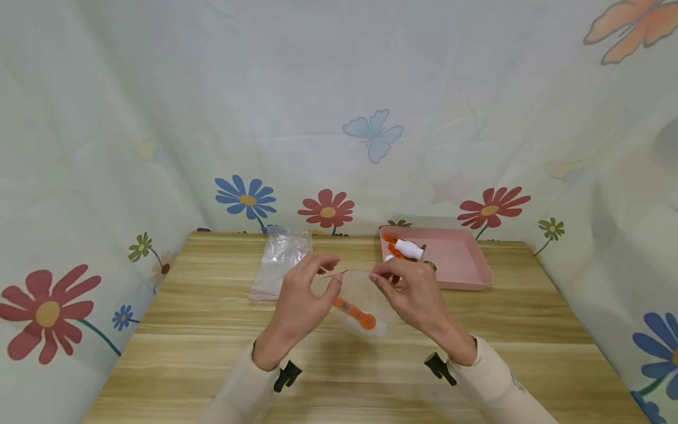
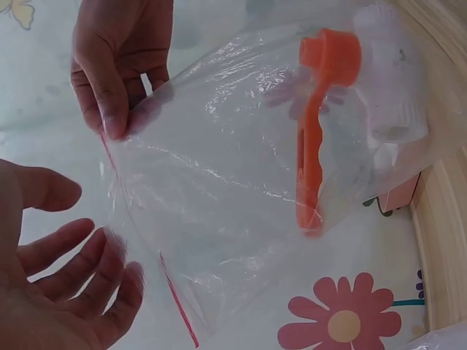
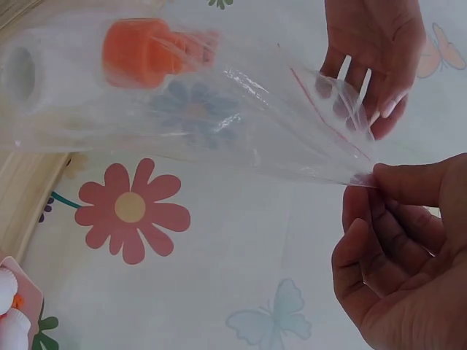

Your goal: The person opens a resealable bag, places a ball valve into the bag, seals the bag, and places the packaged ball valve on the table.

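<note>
A clear zip bag [image 1: 362, 288] with a red seal line hangs between my two hands above the table. My right hand [image 1: 418, 294] pinches one top corner of it between thumb and index finger. My left hand [image 1: 302, 294] is at the other side of the mouth, fingers loosely spread against the film, thumb apart from it in the left wrist view. Inside the bag are an orange plastic piece [image 2: 310, 160] with a round cap-like head and a wavy-edged handle, and a white ribbed cylinder [image 2: 398, 87]. Both lie toward the bag's bottom.
A pink tray [image 1: 458, 259] stands at the back right, holding white cylinders [image 1: 409, 249] and orange pieces [image 1: 390, 238]. A stack of clear bags [image 1: 281, 259] lies at the back left of the wooden table [image 1: 212, 353]. A flower-printed curtain [image 1: 296, 88] hangs behind.
</note>
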A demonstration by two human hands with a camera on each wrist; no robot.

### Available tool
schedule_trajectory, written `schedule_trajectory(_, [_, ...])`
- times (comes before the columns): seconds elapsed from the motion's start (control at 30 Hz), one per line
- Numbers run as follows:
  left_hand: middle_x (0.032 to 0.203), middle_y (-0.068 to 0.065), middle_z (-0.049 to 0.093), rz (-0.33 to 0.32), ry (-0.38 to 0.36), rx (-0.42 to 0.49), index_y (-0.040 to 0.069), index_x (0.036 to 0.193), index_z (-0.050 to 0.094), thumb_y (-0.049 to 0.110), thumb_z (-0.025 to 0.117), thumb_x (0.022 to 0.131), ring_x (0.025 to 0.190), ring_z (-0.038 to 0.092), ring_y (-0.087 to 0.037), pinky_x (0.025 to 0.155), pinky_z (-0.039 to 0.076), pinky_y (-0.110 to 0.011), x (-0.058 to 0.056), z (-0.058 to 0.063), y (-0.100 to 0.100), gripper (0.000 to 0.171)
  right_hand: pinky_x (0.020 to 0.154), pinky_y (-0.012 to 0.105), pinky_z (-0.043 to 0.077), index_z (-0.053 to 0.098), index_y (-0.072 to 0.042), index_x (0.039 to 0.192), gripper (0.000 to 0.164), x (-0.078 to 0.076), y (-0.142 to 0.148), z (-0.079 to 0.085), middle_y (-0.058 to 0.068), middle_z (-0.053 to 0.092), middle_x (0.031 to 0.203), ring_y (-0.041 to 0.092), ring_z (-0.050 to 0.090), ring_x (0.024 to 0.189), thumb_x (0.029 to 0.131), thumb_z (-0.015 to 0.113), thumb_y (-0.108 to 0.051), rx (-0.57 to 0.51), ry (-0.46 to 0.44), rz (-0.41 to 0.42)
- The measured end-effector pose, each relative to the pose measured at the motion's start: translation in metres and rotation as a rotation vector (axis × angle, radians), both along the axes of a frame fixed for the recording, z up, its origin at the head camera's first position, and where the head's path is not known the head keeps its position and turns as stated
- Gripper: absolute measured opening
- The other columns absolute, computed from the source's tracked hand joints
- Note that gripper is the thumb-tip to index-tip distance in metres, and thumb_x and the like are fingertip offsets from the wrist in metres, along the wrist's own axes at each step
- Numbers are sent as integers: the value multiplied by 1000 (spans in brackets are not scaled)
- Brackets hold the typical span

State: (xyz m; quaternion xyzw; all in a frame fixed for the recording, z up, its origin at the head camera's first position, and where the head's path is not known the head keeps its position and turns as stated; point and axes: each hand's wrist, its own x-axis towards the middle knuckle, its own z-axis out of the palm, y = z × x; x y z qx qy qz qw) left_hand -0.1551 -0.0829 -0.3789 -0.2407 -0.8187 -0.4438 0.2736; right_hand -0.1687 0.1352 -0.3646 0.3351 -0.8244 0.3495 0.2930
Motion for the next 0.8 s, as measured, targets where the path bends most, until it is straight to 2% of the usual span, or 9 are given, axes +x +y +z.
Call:
schedule_trajectory(0.13, [118,-1,67,-22,-22,-148,12,119,66,22,68,92,111,61,-18,91,53,-36,-1,4,6,29,59,23,54,73,-9,87,13,3,-2,2,-2,72,78,4,61,63,78,78,0,35,19,3])
schedule_trajectory(0.27, [113,-1,68,-48,-5,-203,11,116,67,24,67,94,109,62,-17,92,53,-36,-2,5,12,25,61,26,56,73,-6,90,9,6,-5,4,1,72,81,7,65,66,82,75,-2,81,20,1])
schedule_trajectory(0.5, [98,2,68,-70,25,-219,13,102,69,18,67,94,95,64,-13,86,54,-30,-3,3,18,10,62,29,58,73,-8,91,7,9,-8,7,4,74,82,10,69,69,85,73,-4,102,-9,-1])
schedule_trajectory(0.67, [94,2,68,-77,32,-192,13,98,69,13,68,92,90,64,-12,81,54,-28,-4,2,19,6,62,31,58,73,-8,90,5,10,-8,8,4,74,81,10,68,68,86,73,-6,103,-4,0])
schedule_trajectory(0.8, [90,1,68,-100,46,-162,12,95,69,10,70,89,86,63,-11,80,53,-26,-4,1,20,6,61,26,56,73,-9,89,4,11,-7,7,0,73,80,8,66,66,86,73,-7,123,12,-2])
